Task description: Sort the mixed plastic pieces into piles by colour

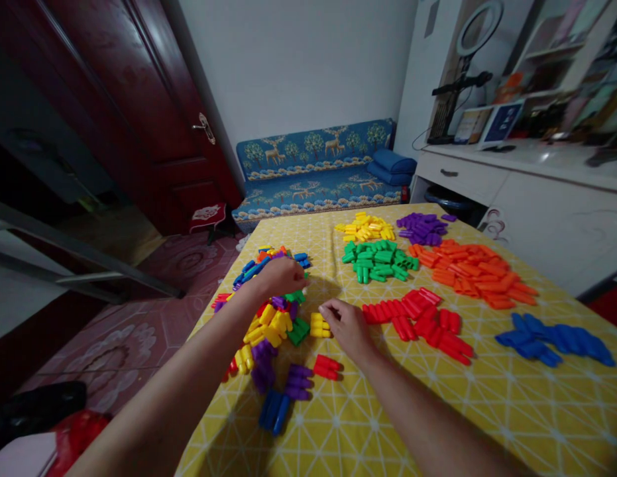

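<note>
A mixed heap of plastic blocks (268, 318) in many colours lies on the left of a table with a yellow patterned cloth (437, 411). My left hand (282, 275) rests on top of the heap, fingers curled over blocks; what it holds is hidden. My right hand (345, 324) lies flat beside the heap, its fingertips touching a yellow block (319, 325). Sorted piles lie to the right: red (422, 321), green (380, 260), yellow (365, 227), purple (422, 227), orange (474, 273) and blue (554, 338).
A blue patterned sofa (318, 169) stands behind the table. A dark red door (139, 112) is at the left, white cabinets with a ring light (480, 30) at the right. A red block (327, 366) and purple blocks (298, 383) lie near the table's front.
</note>
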The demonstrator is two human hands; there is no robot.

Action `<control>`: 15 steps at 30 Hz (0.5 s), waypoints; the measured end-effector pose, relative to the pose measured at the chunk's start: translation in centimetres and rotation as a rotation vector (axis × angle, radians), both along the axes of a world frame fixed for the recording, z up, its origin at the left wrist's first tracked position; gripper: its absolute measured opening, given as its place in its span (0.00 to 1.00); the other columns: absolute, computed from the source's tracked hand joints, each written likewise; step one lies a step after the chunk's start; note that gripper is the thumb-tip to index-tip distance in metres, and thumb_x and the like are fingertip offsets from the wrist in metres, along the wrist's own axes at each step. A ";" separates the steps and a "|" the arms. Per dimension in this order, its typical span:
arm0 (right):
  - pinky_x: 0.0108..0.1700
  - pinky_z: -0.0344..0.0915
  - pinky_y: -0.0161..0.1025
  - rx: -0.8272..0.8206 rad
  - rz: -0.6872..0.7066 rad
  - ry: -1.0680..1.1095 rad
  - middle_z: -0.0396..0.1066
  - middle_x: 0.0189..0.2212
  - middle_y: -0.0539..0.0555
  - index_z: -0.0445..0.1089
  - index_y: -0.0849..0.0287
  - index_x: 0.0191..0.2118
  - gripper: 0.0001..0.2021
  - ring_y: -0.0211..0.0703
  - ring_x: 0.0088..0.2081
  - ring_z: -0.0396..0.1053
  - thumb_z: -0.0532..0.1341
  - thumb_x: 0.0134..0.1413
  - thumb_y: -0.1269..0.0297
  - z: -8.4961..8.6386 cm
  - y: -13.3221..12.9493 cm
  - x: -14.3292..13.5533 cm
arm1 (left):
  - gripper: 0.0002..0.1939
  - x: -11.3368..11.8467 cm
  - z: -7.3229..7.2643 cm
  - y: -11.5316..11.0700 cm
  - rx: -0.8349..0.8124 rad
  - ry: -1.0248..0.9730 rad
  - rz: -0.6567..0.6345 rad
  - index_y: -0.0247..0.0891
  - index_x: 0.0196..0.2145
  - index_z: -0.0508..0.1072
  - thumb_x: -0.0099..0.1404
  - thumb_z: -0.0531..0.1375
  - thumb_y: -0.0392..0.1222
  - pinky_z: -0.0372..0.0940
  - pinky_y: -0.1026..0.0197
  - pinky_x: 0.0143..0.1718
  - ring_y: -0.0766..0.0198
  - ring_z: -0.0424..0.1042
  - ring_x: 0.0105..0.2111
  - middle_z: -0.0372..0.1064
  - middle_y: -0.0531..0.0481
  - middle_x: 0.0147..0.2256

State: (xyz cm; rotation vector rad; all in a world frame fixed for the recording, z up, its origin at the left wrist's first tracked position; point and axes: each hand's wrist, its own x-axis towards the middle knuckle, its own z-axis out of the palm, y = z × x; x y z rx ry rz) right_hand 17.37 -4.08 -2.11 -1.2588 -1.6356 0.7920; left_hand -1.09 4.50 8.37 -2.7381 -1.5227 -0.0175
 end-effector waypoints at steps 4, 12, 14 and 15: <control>0.33 0.64 0.32 0.005 -0.007 -0.002 0.75 0.29 0.51 0.73 0.56 0.32 0.11 0.40 0.31 0.72 0.57 0.59 0.57 0.0 0.1 0.0 | 0.11 -1.4 0.5 0.6 0.125 0.025 0.205 0.42 0.34 0.80 0.62 0.57 0.45 0.63 0.60 0.37 0.54 0.75 0.37 0.77 0.44 0.33; 0.32 0.64 0.31 -0.014 0.005 0.021 0.76 0.29 0.50 0.73 0.54 0.32 0.11 0.39 0.31 0.72 0.57 0.59 0.56 -0.3 0.1 -0.1 | 0.30 -1.1 -2.5 1.9 -0.038 -0.008 0.006 0.51 0.52 0.74 0.53 0.57 0.29 0.65 0.61 0.49 0.57 0.70 0.53 0.70 0.49 0.55; 0.32 0.64 0.31 -0.011 0.002 0.021 0.76 0.30 0.50 0.73 0.54 0.32 0.10 0.39 0.31 0.72 0.57 0.58 0.57 -0.3 0.1 -0.1 | 0.29 -0.8 -2.9 1.9 -0.076 -0.003 0.034 0.53 0.52 0.74 0.52 0.60 0.32 0.65 0.59 0.49 0.55 0.70 0.53 0.70 0.50 0.55; 0.32 0.64 0.31 -0.010 0.000 0.022 0.76 0.30 0.50 0.73 0.54 0.32 0.10 0.39 0.31 0.72 0.57 0.58 0.57 -0.3 0.1 -0.1 | 0.29 -0.7 -2.9 1.9 -0.079 -0.006 0.056 0.53 0.51 0.75 0.51 0.62 0.34 0.65 0.59 0.49 0.54 0.70 0.52 0.71 0.50 0.54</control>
